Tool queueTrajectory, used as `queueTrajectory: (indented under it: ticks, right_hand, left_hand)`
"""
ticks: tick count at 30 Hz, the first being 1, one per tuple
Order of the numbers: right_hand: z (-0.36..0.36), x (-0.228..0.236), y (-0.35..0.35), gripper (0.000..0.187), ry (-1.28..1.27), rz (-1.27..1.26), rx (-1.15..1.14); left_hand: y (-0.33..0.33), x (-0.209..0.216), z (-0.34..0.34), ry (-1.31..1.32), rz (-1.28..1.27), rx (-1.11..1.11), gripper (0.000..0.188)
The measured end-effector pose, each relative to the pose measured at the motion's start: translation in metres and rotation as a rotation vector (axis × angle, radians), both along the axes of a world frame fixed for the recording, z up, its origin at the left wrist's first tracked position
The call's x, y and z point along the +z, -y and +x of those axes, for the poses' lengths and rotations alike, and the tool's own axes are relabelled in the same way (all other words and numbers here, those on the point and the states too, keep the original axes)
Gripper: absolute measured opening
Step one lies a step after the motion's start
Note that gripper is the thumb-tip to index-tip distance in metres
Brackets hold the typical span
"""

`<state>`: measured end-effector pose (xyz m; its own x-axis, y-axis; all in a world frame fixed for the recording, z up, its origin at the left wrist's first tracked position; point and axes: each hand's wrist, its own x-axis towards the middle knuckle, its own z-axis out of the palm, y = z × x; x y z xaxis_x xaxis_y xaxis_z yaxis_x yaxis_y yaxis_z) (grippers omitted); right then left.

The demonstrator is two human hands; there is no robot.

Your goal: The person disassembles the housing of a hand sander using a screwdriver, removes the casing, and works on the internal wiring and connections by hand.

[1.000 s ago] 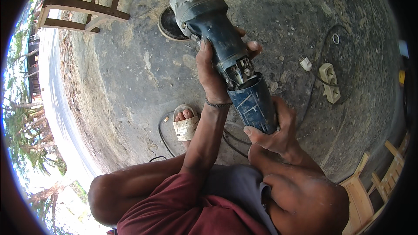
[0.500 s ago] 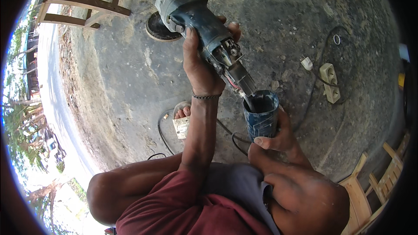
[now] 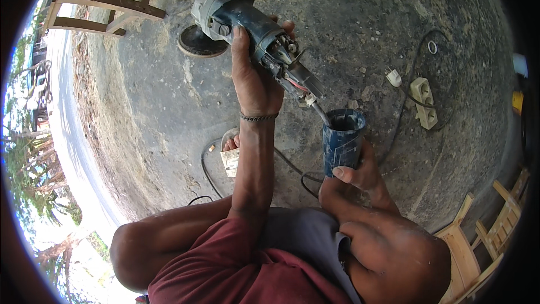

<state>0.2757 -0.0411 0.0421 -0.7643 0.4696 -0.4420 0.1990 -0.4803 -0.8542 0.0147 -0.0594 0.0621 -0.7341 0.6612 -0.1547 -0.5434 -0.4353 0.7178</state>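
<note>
My left hand [image 3: 256, 79] grips the body of a blue-grey angle grinder [image 3: 242, 19], held up over the concrete floor with its dark disc [image 3: 199, 42] pointing away to the upper left. The grinder's inner parts and wires [image 3: 295, 81] are bare at its rear end. My right hand [image 3: 360, 177] holds the blue rear housing [image 3: 342, 141], pulled off the body and hanging lower right of it. A black cable [image 3: 318, 112] still runs from the body into the housing.
A white power strip [image 3: 424, 101] and a white plug [image 3: 392, 77] with black cord lie on the concrete at right. A wooden chair frame [image 3: 107, 0] stands at upper left, pale wooden frames [image 3: 484, 242] at lower right. My sandalled foot [image 3: 229, 149] rests on the floor below the grinder.
The rear housing has come off the grinder body: my right hand has drawn it down and right while my left hand has moved the body up and to the left.
</note>
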Motion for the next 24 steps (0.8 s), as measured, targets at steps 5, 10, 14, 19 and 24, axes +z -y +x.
queueTrajectory:
  ticks: [5, 10, 14, 19, 24]
  right_hand:
    - [-0.003, -0.011, 0.004, 0.059, 0.1, 0.058, 0.091]
    - [0.008, -0.008, -0.008, 0.059, 0.119, 0.185, 0.048]
    - [-0.009, -0.009, -0.009, 0.063, 0.284, 0.444, 0.266]
    - [0.005, -0.017, -0.01, 0.06, 0.406, 0.558, 0.25]
    - [0.007, -0.033, -0.004, 0.068, 0.56, 0.714, 0.254]
  left_hand:
    - [0.013, 0.0, -0.013, -0.069, -0.106, 0.015, 0.061]
    - [-0.015, -0.006, 0.006, -0.032, -0.136, 0.041, 0.057]
    - [0.009, -0.015, -0.022, -0.147, -0.242, -0.003, 0.049]
    - [0.002, -0.041, -0.016, -0.114, -0.332, 0.037, 0.048]
    - [0.002, -0.09, -0.016, -0.154, -0.421, 0.057, 0.041]
